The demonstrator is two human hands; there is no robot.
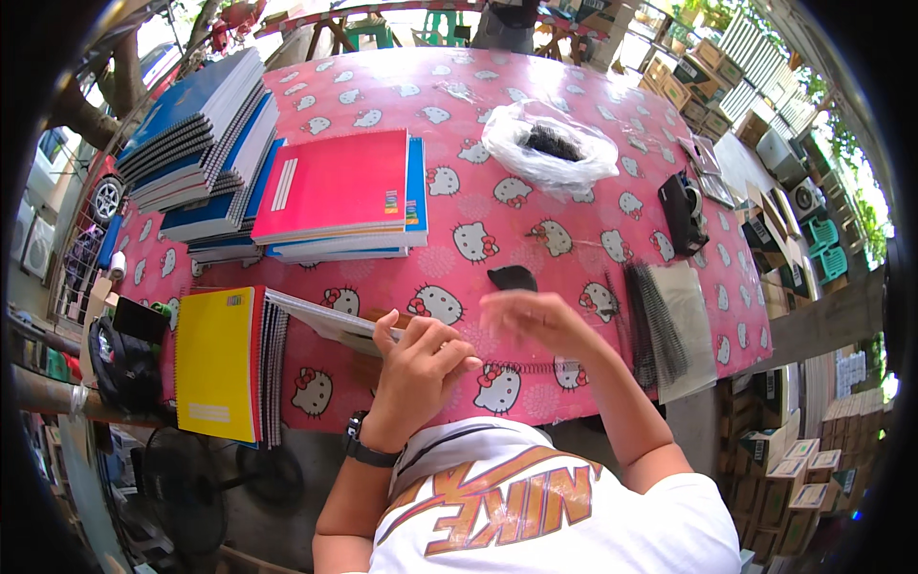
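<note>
My left hand (426, 356) is closed on a notebook (330, 318), seen nearly edge-on with its pale pages or cover toward me. From beside that hand a dark spiral wire (526, 367) runs out to the right along the table's near edge; how far it is threaded into the notebook is hidden. Just above the wire, my right hand (537, 320) is blurred, its fingers loosely stretched to the left with nothing visible in them. A small black object (513, 278) lies right beyond it. Loose black spiral wires (654, 323) rest to the right on a translucent sheet (690, 335).
Yellow-covered spiral notebooks (218, 364) stand at the near left. Behind them are a pink-topped pile (335, 182) and a tall blue stack (196, 115). A plastic bag (550, 148) holds black coils. A black case (682, 212) sits at the right on the pink table (459, 86).
</note>
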